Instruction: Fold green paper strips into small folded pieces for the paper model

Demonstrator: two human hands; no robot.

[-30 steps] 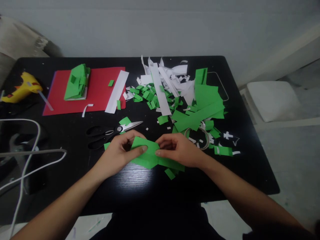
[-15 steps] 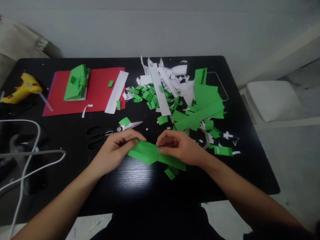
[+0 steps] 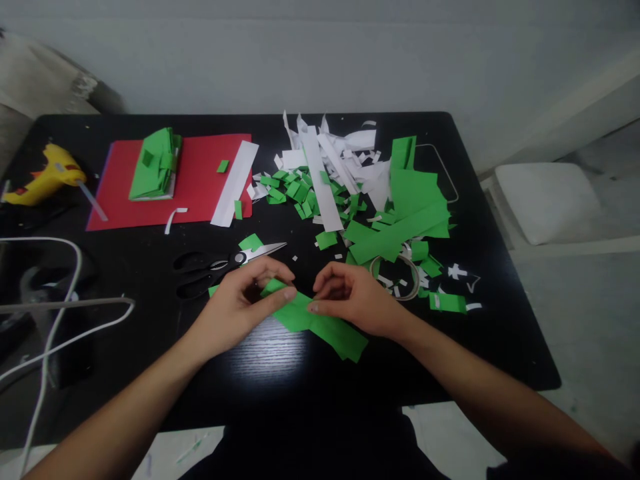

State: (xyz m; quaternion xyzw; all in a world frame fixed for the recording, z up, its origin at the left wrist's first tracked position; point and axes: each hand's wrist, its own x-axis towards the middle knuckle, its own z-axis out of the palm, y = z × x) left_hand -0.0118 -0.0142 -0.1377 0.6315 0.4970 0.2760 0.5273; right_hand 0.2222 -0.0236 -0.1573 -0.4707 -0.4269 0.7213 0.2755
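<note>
A strip of green paper (image 3: 320, 323) lies slantwise on the black table (image 3: 280, 373), near the front middle. My left hand (image 3: 245, 303) pinches its upper left end between thumb and fingers. My right hand (image 3: 353, 300) presses and grips the strip near its middle, fingers curled over it. Black-handled scissors (image 3: 220, 265) lie just beyond my left hand, blades pointing right. A ring of tape (image 3: 397, 277) sits behind my right hand.
A heap of green and white paper scraps (image 3: 360, 193) covers the back middle and right. A red sheet (image 3: 175, 180) with a stack of green paper (image 3: 155, 165) lies at the back left, beside a yellow glue gun (image 3: 43, 175). White cables (image 3: 55, 313) run along the left edge.
Both hands have folded and flattened the green piece from a wide shape into a narrower strip, which now slants down to the right. The hands stayed in nearly the same place.
</note>
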